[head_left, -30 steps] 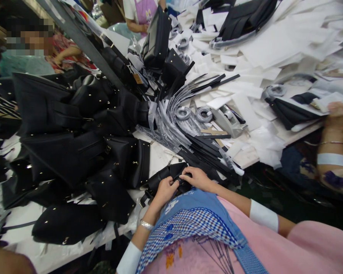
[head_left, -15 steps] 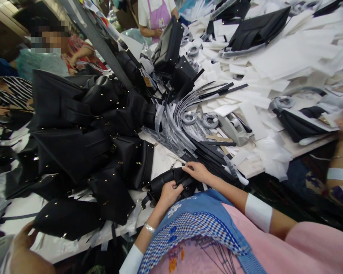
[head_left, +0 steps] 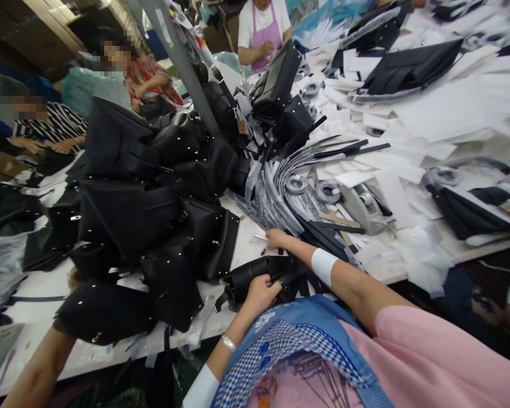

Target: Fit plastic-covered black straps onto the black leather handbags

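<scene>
My left hand (head_left: pixel 261 292) is closed on a black bag strap piece (head_left: pixel 255 271) lying at the table's near edge, just in front of my blue apron. My right hand (head_left: pixel 277 238) reaches forward over the white table to the near end of a fan of grey and black strips (head_left: pixel 276 192). Its fingers are bent down onto a small pale item on the table; what they grip is too small to name. A big heap of black studded handbags (head_left: pixel 144 209) lies to the left of both hands.
Grey tape rolls (head_left: pixel 312 188) and a tape dispenser (head_left: pixel 361 204) sit behind the strips. White sheets (head_left: pixel 442 107) cover the far right. Other people work at the far left and back. Another person's arm (head_left: pixel 38 374) rests at the lower left, beside the bags.
My right hand left the strap piece and moved forward to the strips. My left hand stayed on the strap piece. The view tilted up and shifted left.
</scene>
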Tool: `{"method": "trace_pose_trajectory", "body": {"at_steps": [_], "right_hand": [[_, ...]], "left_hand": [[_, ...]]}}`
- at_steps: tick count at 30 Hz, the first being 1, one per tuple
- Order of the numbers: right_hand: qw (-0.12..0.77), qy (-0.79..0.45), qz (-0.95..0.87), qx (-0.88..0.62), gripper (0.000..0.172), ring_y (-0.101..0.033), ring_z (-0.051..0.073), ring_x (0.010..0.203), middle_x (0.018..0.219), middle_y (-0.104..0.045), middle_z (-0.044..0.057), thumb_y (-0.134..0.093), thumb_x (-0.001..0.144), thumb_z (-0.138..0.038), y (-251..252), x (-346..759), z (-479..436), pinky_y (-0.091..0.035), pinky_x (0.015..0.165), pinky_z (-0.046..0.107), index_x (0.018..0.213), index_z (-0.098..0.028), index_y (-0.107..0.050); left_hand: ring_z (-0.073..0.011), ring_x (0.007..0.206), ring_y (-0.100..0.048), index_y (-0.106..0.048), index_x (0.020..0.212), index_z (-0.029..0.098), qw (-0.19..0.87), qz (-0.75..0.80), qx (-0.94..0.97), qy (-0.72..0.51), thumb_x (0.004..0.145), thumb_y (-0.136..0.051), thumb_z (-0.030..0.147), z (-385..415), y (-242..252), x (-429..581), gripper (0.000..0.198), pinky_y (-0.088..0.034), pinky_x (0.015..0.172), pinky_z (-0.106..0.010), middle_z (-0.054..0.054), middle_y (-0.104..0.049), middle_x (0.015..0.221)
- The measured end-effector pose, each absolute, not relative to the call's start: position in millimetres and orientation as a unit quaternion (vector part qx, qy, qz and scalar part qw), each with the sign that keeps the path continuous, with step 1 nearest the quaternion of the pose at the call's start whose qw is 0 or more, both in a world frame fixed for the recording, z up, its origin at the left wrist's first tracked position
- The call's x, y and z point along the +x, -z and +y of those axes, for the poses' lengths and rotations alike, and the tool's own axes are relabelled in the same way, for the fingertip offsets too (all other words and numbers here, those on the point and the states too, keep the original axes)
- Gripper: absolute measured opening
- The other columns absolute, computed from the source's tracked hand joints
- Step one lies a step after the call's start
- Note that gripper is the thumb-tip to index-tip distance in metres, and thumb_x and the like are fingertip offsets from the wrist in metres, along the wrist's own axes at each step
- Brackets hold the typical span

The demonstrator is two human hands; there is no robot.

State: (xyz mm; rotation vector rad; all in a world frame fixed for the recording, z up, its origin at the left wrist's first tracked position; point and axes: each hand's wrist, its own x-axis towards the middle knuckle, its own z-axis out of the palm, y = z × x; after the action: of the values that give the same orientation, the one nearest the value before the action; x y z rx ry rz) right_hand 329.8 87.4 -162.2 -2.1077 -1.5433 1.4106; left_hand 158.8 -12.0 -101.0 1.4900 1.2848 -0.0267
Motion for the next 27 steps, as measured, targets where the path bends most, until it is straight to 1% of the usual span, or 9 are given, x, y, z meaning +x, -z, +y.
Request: {"method": "trace_pose_trajectory", "body": {"at_steps": [3,5,9,12,15,17,19,23,27], "right_hand": [[0.152,-0.526,-0.478,-0.687,0.021,-0.066,0.019,0.084,0.097,-0.068,0.008,-0.061,0.089,-0.024,152,351,71,-0.055,0.075,0.033,0.107,-0.013,-0.061],[0.21,-0.561,-0.449,-0.663,0.028,-0.067,0.017,0.076,0.089,-0.069,0.008,-0.059,0.087,-0.019,141,365,49,-0.055,0.069,0.029,0.114,-0.014,-0.056],[0.325,-0.644,-0.378,-0.58,0.039,-0.063,0.012,0.065,0.09,-0.069,0.006,-0.053,0.087,-0.028,112,379,-14,-0.053,0.062,0.025,0.124,-0.02,-0.049],[0.417,-0.738,-0.213,-0.486,0.037,-0.044,0.007,0.045,0.064,-0.055,-0.004,-0.063,0.081,-0.039,95,372,-60,-0.038,0.043,0.018,0.111,-0.019,-0.056],[0.442,-0.715,-0.15,-0.521,0.033,-0.023,0.004,0.037,0.049,-0.032,-0.012,-0.068,0.078,-0.049,85,353,-89,-0.019,0.036,0.017,0.086,-0.018,-0.057],[0.429,-0.684,-0.175,-0.563,0.038,-0.019,0.004,0.036,0.044,-0.027,-0.012,-0.066,0.077,-0.056,79,340,-98,-0.017,0.035,0.019,0.077,-0.019,-0.055],[0.398,-0.649,-0.236,-0.603,0.04,-0.024,0.006,0.036,0.043,-0.03,-0.011,-0.063,0.079,-0.058,74,332,-101,-0.021,0.037,0.021,0.076,-0.018,-0.058],[0.346,-0.551,-0.372,-0.662,0.036,-0.043,0.01,0.05,0.054,-0.048,-0.004,-0.057,0.085,-0.051,65,324,-101,-0.032,0.05,0.023,0.074,-0.017,-0.065],[0.332,-0.525,-0.413,-0.666,0.035,-0.052,0.013,0.06,0.063,-0.058,-0.002,-0.054,0.087,-0.046,66,319,-102,-0.037,0.058,0.023,0.074,-0.017,-0.067]], "left_hand": [[-0.0111,0.048,-0.047,-0.052,0.061,0.016,0.563,0.542,0.623,0.009,0.074,-0.057,0.035,-12,103,159,0.023,-0.028,0.045,-0.021,0.003,-0.051,0.051],[-0.0111,0.048,-0.047,-0.052,0.06,0.017,0.567,0.542,0.62,0.007,0.073,-0.058,0.036,-12,102,159,0.024,-0.029,0.045,-0.021,0.003,-0.05,0.051],[-0.0112,0.049,-0.047,-0.05,0.06,0.017,0.569,0.542,0.619,0.002,0.073,-0.058,0.035,-11,99,160,0.024,-0.029,0.046,-0.021,0.004,-0.05,0.051],[-0.0117,0.05,-0.048,-0.052,0.061,0.017,0.567,0.538,0.624,-0.002,0.074,-0.058,0.036,-10,96,160,0.024,-0.028,0.046,-0.021,0.003,-0.051,0.054],[-0.0118,0.051,-0.048,-0.053,0.061,0.016,0.566,0.534,0.629,-0.004,0.074,-0.058,0.035,-10,95,160,0.024,-0.027,0.046,-0.021,0.002,-0.052,0.054],[-0.0116,0.052,-0.047,-0.054,0.061,0.015,0.564,0.531,0.632,-0.006,0.074,-0.057,0.034,-11,94,160,0.023,-0.026,0.047,-0.022,0.002,-0.052,0.054],[-0.0112,0.052,-0.045,-0.053,0.059,0.016,0.56,0.531,0.636,-0.009,0.074,-0.058,0.033,-11,94,160,0.023,-0.026,0.048,-0.022,0.003,-0.05,0.053],[-0.0111,0.052,-0.044,-0.053,0.058,0.016,0.551,0.53,0.645,-0.01,0.074,-0.057,0.032,-13,94,160,0.023,-0.026,0.049,-0.023,0.003,-0.05,0.052],[-0.0114,0.051,-0.044,-0.052,0.057,0.016,0.539,0.532,0.653,-0.007,0.074,-0.057,0.031,-14,95,160,0.023,-0.024,0.048,-0.023,0.003,-0.049,0.051]]}}
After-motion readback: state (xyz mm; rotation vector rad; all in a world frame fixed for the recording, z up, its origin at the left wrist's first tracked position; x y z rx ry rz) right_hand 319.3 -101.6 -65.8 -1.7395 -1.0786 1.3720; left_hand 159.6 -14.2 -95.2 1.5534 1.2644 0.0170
